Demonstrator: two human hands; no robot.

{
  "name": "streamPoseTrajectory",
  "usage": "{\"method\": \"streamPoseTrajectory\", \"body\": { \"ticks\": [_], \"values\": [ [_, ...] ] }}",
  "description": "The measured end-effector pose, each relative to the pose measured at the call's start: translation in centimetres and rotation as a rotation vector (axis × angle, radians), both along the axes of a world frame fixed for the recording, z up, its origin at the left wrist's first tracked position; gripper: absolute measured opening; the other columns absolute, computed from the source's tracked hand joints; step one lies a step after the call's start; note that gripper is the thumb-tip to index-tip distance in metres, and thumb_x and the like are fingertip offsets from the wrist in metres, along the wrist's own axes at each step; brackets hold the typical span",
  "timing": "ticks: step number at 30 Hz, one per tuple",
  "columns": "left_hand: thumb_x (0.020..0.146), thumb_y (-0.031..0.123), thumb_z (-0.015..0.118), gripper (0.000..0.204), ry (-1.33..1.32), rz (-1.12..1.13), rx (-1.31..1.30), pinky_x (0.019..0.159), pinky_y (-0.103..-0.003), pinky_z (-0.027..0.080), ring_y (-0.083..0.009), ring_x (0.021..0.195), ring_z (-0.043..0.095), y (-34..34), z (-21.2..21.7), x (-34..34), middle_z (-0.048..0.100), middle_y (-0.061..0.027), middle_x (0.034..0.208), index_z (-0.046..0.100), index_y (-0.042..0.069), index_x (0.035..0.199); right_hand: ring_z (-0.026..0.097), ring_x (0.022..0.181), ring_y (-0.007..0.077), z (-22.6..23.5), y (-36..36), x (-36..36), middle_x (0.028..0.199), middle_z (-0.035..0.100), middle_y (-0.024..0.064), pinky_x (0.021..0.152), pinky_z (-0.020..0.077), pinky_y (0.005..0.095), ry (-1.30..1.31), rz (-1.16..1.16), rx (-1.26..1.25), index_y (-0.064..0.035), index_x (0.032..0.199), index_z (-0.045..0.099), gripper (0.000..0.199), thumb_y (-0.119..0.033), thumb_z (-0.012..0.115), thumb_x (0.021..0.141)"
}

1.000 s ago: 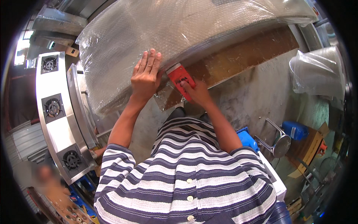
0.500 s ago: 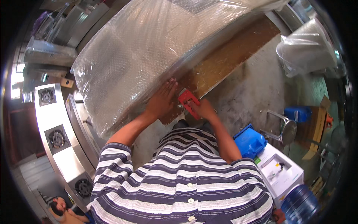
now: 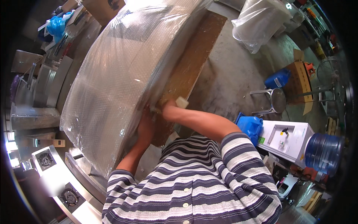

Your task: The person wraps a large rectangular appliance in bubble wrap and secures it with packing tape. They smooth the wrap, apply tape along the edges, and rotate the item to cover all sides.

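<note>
A large piece covered in clear bubble wrap [image 3: 108,74] lies before me, with a brown board [image 3: 197,59] along its right side. My left hand [image 3: 145,125] is against the near right edge of the wrap; its fingers are smeared by motion. Just to its right, my right hand [image 3: 170,111] is bent inward over the board, blurred and closed. A pale block-shaped thing [image 3: 182,102] sticks out beside that hand. What the right fingers grip is mostly hidden behind the wrist, and the red tool seen earlier does not show.
To the left stands a steel stove top [image 3: 59,186] with burners. On the right are a metal stool [image 3: 275,100], a blue jug [image 3: 250,127], a white water dispenser [image 3: 285,140] with a blue bottle [image 3: 324,154], and a cardboard box [image 3: 298,84]. A wrapped roll [image 3: 257,26] stands behind.
My view has turned to the right. The right hand has swung inward across the board toward the wrap, close to the left hand. The red tool it held is out of sight.
</note>
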State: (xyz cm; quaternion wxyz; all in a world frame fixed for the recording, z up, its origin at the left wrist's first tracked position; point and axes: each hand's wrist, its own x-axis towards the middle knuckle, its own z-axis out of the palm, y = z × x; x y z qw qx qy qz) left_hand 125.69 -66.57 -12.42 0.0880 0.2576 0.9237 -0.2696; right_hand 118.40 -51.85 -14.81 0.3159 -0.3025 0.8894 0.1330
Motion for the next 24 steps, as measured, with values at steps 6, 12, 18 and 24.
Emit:
{"method": "streamPoseTrajectory", "body": {
  "ticks": [6, 12, 18, 24],
  "values": [
    [0.093, 0.006, 0.051, 0.061, 0.084, 0.415, 0.640, 0.123, -0.037, 0.032, -0.0306, 0.148, 0.038, -1.8, -8.1, 1.3, 0.041, -0.0191, 0.160, 0.041, 0.000, 0.154, 0.074, 0.085, 0.0376, 2.5, 14.6, 1.6, 0.091, 0.075, 0.0202, 0.075, 0.0595, 0.0474, -0.156, -0.462, -0.491, -0.0058, 0.091, 0.080, 0.059, -0.063, 0.073, 0.077],
    [0.093, 0.013, 0.052, 0.061, 0.327, 0.421, 0.817, 0.124, -0.045, 0.028, -0.0320, 0.149, 0.035, 0.2, -11.8, 1.5, 0.034, -0.0203, 0.163, 0.044, 0.000, 0.152, 0.074, 0.068, 0.0335, -8.8, 32.2, 2.9, 0.069, 0.070, 0.0243, 0.062, 0.0547, 0.0461, -0.277, -0.720, -0.583, 0.0043, 0.078, 0.076, 0.073, -0.069, 0.074, 0.078],
    [0.099, 0.064, 0.053, 0.070, -0.538, 0.823, 1.307, 0.088, -0.040, 0.056, -0.0274, 0.095, 0.075, 17.9, 15.1, -12.1, 0.074, -0.0195, 0.101, 0.072, 0.000, 0.120, 0.068, 0.068, 0.0162, -9.5, 46.4, 1.0, 0.074, 0.074, 0.0120, 0.062, 0.0524, 0.0379, -0.486, -0.850, -0.714, 0.0031, 0.091, 0.079, 0.047, -0.044, 0.080, 0.087],
    [0.099, 0.075, 0.037, 0.088, 0.559, 0.840, 0.878, 0.125, -0.058, 0.013, -0.0437, 0.154, 0.019, 19.8, 10.5, -31.1, 0.027, -0.0263, 0.164, 0.039, 0.009, 0.157, 0.070, 0.069, 0.0185, -11.3, 56.2, -6.6, 0.073, 0.073, 0.0159, 0.064, 0.0527, 0.0411, -0.399, -0.929, -0.552, 0.0057, 0.089, 0.077, 0.054, -0.048, 0.078, 0.088]
  ]
}}
